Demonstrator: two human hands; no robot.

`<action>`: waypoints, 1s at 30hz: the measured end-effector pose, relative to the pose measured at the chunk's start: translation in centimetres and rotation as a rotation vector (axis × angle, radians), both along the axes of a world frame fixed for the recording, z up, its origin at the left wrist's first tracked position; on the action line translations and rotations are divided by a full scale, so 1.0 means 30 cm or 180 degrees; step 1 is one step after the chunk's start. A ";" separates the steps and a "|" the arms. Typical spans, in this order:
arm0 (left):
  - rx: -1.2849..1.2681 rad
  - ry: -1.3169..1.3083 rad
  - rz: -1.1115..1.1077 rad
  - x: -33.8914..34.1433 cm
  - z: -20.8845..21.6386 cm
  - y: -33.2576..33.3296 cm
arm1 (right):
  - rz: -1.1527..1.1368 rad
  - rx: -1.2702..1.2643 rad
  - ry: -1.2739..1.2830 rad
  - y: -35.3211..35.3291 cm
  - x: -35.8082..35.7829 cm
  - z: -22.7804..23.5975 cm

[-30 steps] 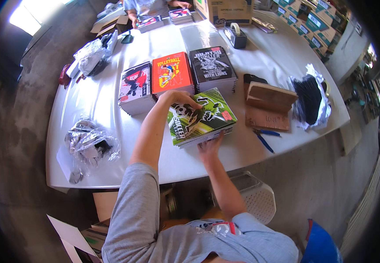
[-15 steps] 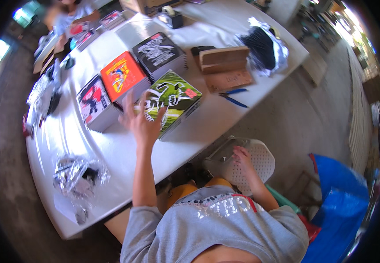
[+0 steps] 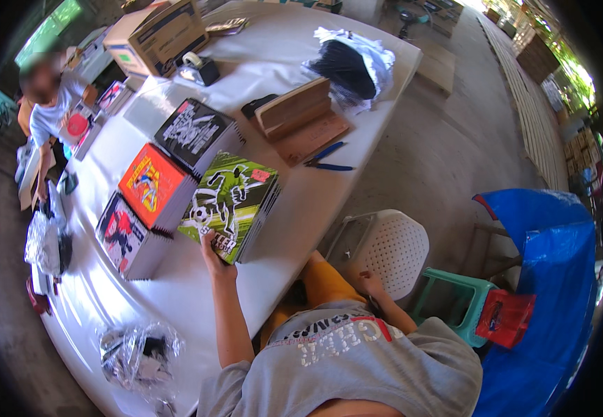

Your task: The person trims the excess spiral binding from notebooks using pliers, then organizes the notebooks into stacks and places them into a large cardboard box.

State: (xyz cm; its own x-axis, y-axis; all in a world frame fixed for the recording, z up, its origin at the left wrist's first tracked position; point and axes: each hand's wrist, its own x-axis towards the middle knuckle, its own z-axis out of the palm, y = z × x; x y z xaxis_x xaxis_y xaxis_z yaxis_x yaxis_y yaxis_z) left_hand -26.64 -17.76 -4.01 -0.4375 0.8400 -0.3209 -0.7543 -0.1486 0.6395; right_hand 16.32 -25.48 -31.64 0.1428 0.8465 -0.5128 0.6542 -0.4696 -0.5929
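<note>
A stack of spiral notebooks with a green soccer cover [image 3: 235, 198] lies on the white-covered table, nearest to me among several stacks. My left hand [image 3: 219, 260] grips its near corner, thumb on the top cover and the other fingers mostly hidden. Beyond it stand an orange-covered notebook stack [image 3: 152, 184], a black-covered one [image 3: 191, 133] and another with a red and dark figure [image 3: 122, 236]. Low beside my lap, near the white perforated stool [image 3: 395, 250], my right hand [image 3: 370, 283] hangs with loosely bent fingers; nothing shows in it.
Blue-handled pliers [image 3: 329, 158] lie by a brown wooden holder [image 3: 298, 118]. Crumpled clear plastic [image 3: 141, 354] sits at the near left. Farther off are a tape dispenser [image 3: 198, 69], a cardboard box [image 3: 159, 42] and a person [image 3: 58, 111]. A green stool [image 3: 454, 302] stands right.
My left hand has come down from hovering with spread fingers to hold the green stack's near corner. My right hand has lowered toward my lap. The view has shifted rightward.
</note>
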 end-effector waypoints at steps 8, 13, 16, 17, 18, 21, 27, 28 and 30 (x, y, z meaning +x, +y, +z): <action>-0.0057 0.0149 -0.0020 -0.005 0.017 0.079 | -0.0185 -0.0491 0.0819 0.058 -0.066 0.085; 0.0035 0.0065 -0.0029 0.003 -0.008 0.145 | -0.0505 0.0169 0.0765 0.162 -0.051 0.151; -0.0185 0.0030 0.0174 -0.060 -0.068 0.124 | -0.0198 0.1428 0.0631 0.311 -0.203 0.468; -0.0233 0.0019 0.0191 -0.055 -0.079 0.134 | -0.0244 0.1576 0.0631 0.371 -0.219 0.536; -0.0293 0.0005 0.0213 -0.046 -0.088 0.134 | -0.0287 0.1711 0.0635 0.431 -0.231 0.590; -0.0357 0.0202 0.0205 0.004 -0.011 0.139 | 0.0067 0.2065 0.0780 0.629 -0.292 0.799; -0.0868 0.1652 0.0506 0.104 -0.133 -0.054 | 0.1039 0.3069 0.0537 0.924 -0.383 1.026; -0.0748 0.1580 0.0691 0.170 -0.075 -0.050 | 0.1007 0.3166 0.0609 0.946 -0.383 1.038; -0.0637 0.1491 0.0929 0.258 -0.048 -0.057 | 0.1140 0.3396 0.0913 0.972 -0.409 1.069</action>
State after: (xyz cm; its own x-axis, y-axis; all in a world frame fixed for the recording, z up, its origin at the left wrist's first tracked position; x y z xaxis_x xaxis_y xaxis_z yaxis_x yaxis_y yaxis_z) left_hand -18.91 -19.47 -5.45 -0.7751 0.6064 -0.1774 -0.3304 -0.1497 0.9319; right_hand 4.06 3.69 0.42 -0.1980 0.8366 0.5107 0.4260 0.5427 -0.7238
